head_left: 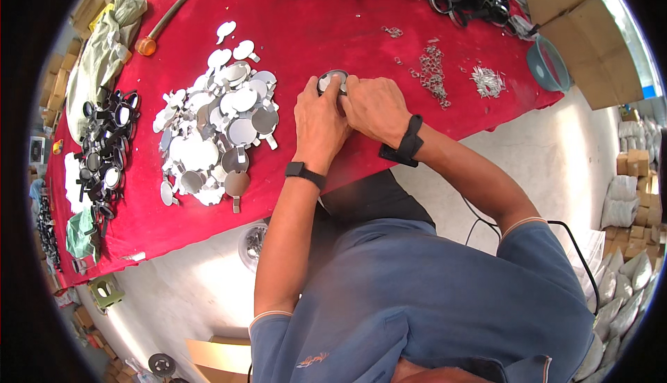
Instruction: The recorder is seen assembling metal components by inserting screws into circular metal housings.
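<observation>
Both my hands meet over the red cloth, fingers closed round a small round black-rimmed part (324, 84) with a light grey face. My left hand (319, 120) grips its near left side. From the right, my right hand (376, 109) presses on it with bent fingers, which hide much of the part. To the left of my hands lies a heap of flat silver discs with short tabs (243, 98). Small metal rings or links (432, 70) lie loose to the right, beside a little pile of thin silver pins (488, 82).
Black ring-shaped parts (451, 1) crowd the table's far edge. More black round parts (111, 147) are heaped at the left. A hammer with an orange head (146, 45) lies at the far left. A blue-grey bowl (545, 63) stands by the right corner, against cardboard boxes (590, 36).
</observation>
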### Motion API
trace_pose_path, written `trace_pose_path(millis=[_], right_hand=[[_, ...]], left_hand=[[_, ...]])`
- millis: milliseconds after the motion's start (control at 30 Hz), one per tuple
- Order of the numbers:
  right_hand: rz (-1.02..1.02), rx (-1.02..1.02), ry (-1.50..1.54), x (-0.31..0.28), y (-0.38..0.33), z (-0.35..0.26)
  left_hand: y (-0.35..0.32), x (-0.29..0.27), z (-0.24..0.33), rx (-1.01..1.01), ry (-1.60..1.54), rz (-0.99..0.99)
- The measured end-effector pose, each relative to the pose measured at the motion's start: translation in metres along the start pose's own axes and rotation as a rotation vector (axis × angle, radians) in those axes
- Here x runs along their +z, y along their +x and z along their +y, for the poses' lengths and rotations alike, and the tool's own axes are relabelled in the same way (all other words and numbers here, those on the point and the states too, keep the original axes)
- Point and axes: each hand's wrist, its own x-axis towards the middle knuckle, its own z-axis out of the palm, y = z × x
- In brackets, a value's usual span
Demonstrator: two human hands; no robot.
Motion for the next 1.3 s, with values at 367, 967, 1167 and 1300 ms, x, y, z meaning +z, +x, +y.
trace_pose_path(millis=[367,967,1167,1300], right_hand=[[0.010,-0.036,0.111,0.007,-0.031,0.018],[-0.275,0.330,1.691,-0.046,-0.041,0.007],[-0.358,0.229,1.671,-0.046,-0.021,-0.024],[-0.411,0.248,1.701,-0.047,-0.025,-0.027]], left_hand=[[0.003,-0.004,0.000,0.050,0.022,-0.030],[-0.024,-0.063,0.021,-0.062,-1.158,-0.273],[-0.035,-0.073,0.002,0.007,-1.016,-0.176],[-0.044,-0.105,-0.015,-0.036,-0.892,-0.156]])
